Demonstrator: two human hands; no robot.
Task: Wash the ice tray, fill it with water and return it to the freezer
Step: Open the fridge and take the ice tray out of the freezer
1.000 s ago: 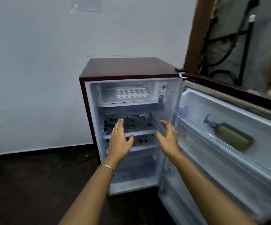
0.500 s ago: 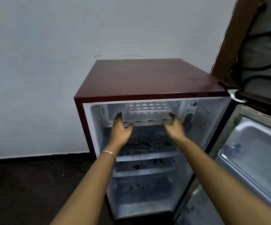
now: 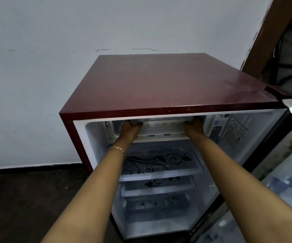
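1. A pale wall [image 3: 54, 50] stands behind a small dark red fridge [image 3: 159, 88]. Its door [image 3: 281, 172] hangs open at 4 o'clock.
2. The ice tray [image 3: 162, 122] sits in the freezer box [image 3: 159, 135], up at 12 o'clock.
3. The left hand [image 3: 131, 128] is at the tray's 9 o'clock end and the right hand [image 3: 194, 128] at 3 o'clock. The fingers hide under the fridge top, so I cannot tell if they hold it.
4. It may be stuck with frost, jerk free and fall. It may tip if one hand pulls harder.
5. The tray looks white and thin. Only its front edge shows.

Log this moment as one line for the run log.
stage: reaching into freezer | left hand: at ice tray left end | right hand: at right end | grip: fingers hidden | fridge door: open
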